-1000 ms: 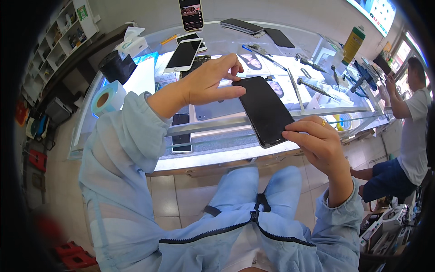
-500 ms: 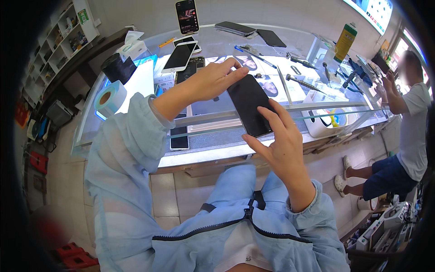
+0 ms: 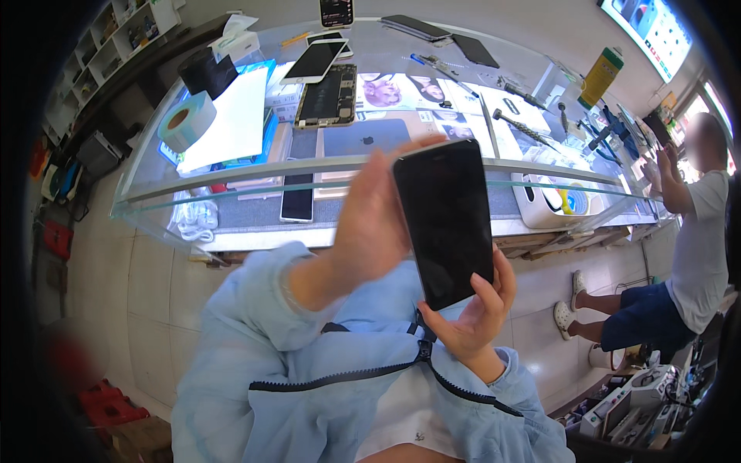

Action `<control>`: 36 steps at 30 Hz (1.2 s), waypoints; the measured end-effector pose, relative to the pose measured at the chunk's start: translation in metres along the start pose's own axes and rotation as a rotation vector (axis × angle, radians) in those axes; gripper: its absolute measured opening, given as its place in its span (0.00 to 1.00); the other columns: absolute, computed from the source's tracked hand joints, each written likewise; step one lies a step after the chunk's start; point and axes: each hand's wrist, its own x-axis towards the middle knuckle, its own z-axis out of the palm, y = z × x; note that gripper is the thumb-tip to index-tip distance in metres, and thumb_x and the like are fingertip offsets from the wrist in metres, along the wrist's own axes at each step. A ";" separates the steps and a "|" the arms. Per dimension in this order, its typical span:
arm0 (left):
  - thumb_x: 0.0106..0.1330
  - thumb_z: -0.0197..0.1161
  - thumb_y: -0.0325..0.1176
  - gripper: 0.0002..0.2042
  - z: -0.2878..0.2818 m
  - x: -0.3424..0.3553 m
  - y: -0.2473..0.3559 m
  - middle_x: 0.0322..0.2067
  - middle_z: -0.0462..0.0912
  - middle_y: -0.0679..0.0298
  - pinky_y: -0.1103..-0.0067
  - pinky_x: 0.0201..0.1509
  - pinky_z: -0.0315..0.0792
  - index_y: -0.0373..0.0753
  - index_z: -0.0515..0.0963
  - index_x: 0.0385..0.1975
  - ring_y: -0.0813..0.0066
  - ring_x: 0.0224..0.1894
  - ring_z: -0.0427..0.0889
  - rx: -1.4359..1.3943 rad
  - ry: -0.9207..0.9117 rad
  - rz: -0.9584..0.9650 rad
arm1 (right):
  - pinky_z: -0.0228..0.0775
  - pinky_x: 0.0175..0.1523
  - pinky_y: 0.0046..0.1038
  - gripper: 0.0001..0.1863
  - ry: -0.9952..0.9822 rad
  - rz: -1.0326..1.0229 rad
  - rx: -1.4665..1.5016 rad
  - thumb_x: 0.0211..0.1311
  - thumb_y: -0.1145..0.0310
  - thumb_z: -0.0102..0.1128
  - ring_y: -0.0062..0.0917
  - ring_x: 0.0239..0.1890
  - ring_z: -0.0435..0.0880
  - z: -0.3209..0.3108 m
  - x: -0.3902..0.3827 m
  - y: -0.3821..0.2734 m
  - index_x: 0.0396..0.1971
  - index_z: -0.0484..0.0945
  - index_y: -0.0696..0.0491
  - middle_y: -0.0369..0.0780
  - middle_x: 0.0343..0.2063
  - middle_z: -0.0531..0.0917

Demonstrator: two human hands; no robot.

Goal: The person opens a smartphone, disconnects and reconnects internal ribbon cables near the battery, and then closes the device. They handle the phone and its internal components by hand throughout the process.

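A black smartphone (image 3: pixel 444 224), its dark glassy face toward me, is raised in front of the glass counter's near edge. My right hand (image 3: pixel 480 309) grips its lower end, with the thumb at the bottom edge and the fingers on the right side. Beside the phone's left edge is my left hand (image 3: pixel 370 224), smeared by motion. Its fingers pass partly behind the phone's upper end, so their hold is hidden. On the counter beyond lie an opened phone (image 3: pixel 327 99) with its inside bare and a white phone (image 3: pixel 315 62) against its top.
The glass counter (image 3: pixel 255 171) holds a tape roll (image 3: pixel 187 121), a screwdriver (image 3: pixel 525 127), a yellow-green can (image 3: pixel 602 77) and a white bin (image 3: pixel 540 207). Another phone (image 3: pixel 297 197) lies under the glass. At the right stands another person (image 3: pixel 691 224).
The smartphone has been lifted off the counter edge toward me and turned more upright. My left hand has moved from its top down along its left side. My view has shifted slightly.
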 end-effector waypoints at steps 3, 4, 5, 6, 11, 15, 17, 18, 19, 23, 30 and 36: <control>0.62 0.39 0.73 0.47 -0.010 -0.008 -0.039 0.54 0.72 0.46 0.60 0.62 0.68 0.30 0.60 0.62 0.52 0.61 0.70 -0.106 -0.024 -0.095 | 0.64 0.64 0.45 0.37 -0.007 0.003 -0.054 0.39 0.68 0.80 0.52 0.63 0.65 -0.004 -0.018 -0.004 0.52 0.69 0.51 0.51 0.60 0.61; 0.60 0.39 0.75 0.48 -0.018 -0.009 -0.047 0.54 0.72 0.46 0.60 0.62 0.69 0.30 0.61 0.61 0.52 0.60 0.71 -0.164 -0.092 -0.115 | 0.64 0.64 0.46 0.37 -0.007 -0.004 -0.066 0.39 0.68 0.80 0.52 0.63 0.65 -0.007 -0.023 -0.004 0.52 0.69 0.50 0.50 0.60 0.62; 0.58 0.39 0.77 0.50 -0.028 -0.009 -0.056 0.53 0.72 0.46 0.59 0.61 0.70 0.30 0.61 0.61 0.51 0.59 0.71 -0.222 -0.159 -0.135 | 0.63 0.65 0.46 0.38 -0.024 -0.003 -0.100 0.39 0.66 0.80 0.51 0.64 0.64 -0.010 -0.028 -0.005 0.52 0.69 0.48 0.49 0.59 0.61; 0.56 0.39 0.79 0.51 -0.034 -0.009 -0.061 0.53 0.72 0.46 0.59 0.60 0.71 0.30 0.61 0.61 0.51 0.59 0.72 -0.276 -0.228 -0.156 | 0.63 0.65 0.46 0.38 -0.014 -0.001 -0.096 0.39 0.66 0.80 0.51 0.64 0.64 -0.010 -0.033 -0.004 0.53 0.68 0.48 0.49 0.59 0.61; 0.51 0.39 0.82 0.54 -0.044 -0.014 -0.072 0.51 0.73 0.46 0.57 0.59 0.70 0.31 0.64 0.59 0.49 0.55 0.74 -0.488 -0.173 -0.307 | 0.60 0.67 0.46 0.40 0.021 -0.005 -0.069 0.39 0.64 0.81 0.49 0.65 0.63 -0.007 -0.048 0.000 0.54 0.67 0.47 0.49 0.60 0.60; 0.52 0.39 0.81 0.53 -0.058 -0.015 -0.074 0.51 0.73 0.45 0.55 0.59 0.70 0.32 0.66 0.58 0.49 0.54 0.76 -0.526 -0.183 -0.303 | 0.61 0.65 0.44 0.41 -0.034 0.038 0.030 0.41 0.56 0.80 0.46 0.63 0.64 -0.008 -0.046 0.003 0.55 0.67 0.49 0.50 0.60 0.60; 0.52 0.39 0.81 0.52 -0.059 -0.018 -0.069 0.51 0.74 0.45 0.55 0.59 0.70 0.32 0.67 0.57 0.49 0.53 0.76 -0.525 -0.140 -0.303 | 0.62 0.63 0.42 0.41 -0.111 0.092 0.123 0.42 0.52 0.79 0.44 0.63 0.64 -0.013 -0.033 0.005 0.55 0.68 0.50 0.50 0.61 0.60; 0.52 0.38 0.81 0.52 -0.059 -0.019 -0.065 0.50 0.74 0.45 0.55 0.58 0.71 0.31 0.67 0.57 0.49 0.53 0.76 -0.517 -0.101 -0.311 | 0.62 0.62 0.42 0.41 -0.101 0.111 0.080 0.42 0.51 0.78 0.44 0.62 0.65 -0.014 -0.026 0.008 0.56 0.68 0.51 0.50 0.61 0.60; 0.52 0.38 0.81 0.52 -0.058 -0.021 -0.061 0.50 0.75 0.45 0.55 0.58 0.71 0.31 0.67 0.56 0.50 0.53 0.76 -0.509 -0.061 -0.319 | 0.62 0.61 0.42 0.42 -0.091 0.131 0.037 0.43 0.50 0.77 0.43 0.62 0.65 -0.014 -0.018 0.011 0.56 0.68 0.52 0.51 0.62 0.60; 0.54 0.37 0.80 0.51 -0.049 -0.027 -0.047 0.47 0.77 0.47 0.58 0.54 0.73 0.32 0.69 0.54 0.52 0.48 0.79 -0.424 0.027 -0.344 | 0.63 0.60 0.38 0.43 -0.132 0.263 0.140 0.46 0.52 0.75 0.40 0.62 0.65 -0.005 0.010 0.017 0.59 0.66 0.56 0.50 0.63 0.59; 0.57 0.35 0.79 0.48 -0.043 -0.034 -0.043 0.41 0.79 0.50 0.64 0.49 0.77 0.33 0.73 0.51 0.55 0.41 0.82 -0.343 0.025 -0.331 | 0.66 0.56 0.22 0.44 -0.192 0.625 0.669 0.54 0.64 0.70 0.25 0.55 0.72 0.016 0.016 0.004 0.66 0.56 0.59 0.45 0.58 0.69; 0.57 0.36 0.78 0.48 -0.043 -0.037 -0.045 0.42 0.79 0.50 0.64 0.48 0.78 0.32 0.72 0.51 0.55 0.41 0.82 -0.341 0.011 -0.314 | 0.66 0.51 0.16 0.45 -0.142 0.598 0.688 0.54 0.63 0.71 0.20 0.49 0.73 0.019 0.009 0.004 0.67 0.55 0.59 0.42 0.55 0.70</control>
